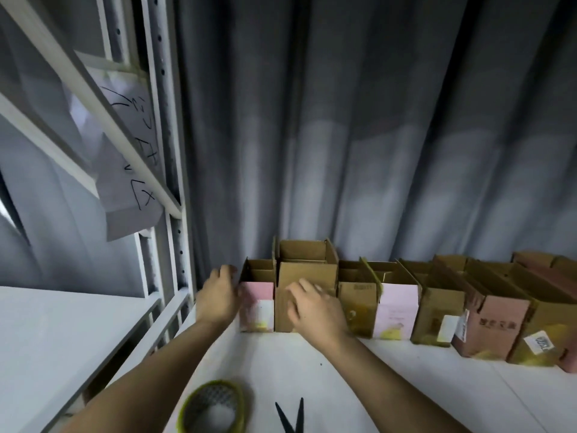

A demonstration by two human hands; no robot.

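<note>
A row of open cardboard boxes stands along the back of the white table (390, 385), against a grey curtain. My left hand (218, 292) lies against the left side of the leftmost pink-fronted box (257, 303), fingers reaching along its side. My right hand (315, 304) is spread on the front of the taller brown box (307, 273) beside it, fingers relaxed. Both hands are slightly blurred. To the right stand more boxes: a brown one (359, 303), a pink one (398, 307) and several further brown ones.
A yellow-rimmed mesh sieve (212, 407) and black scissors (292, 414) lie near the table's front edge. A white metal shelf frame (168, 189) with a handwritten paper sheet (128, 170) rises at the left. Boxes with labels (496, 326) continue to the right edge.
</note>
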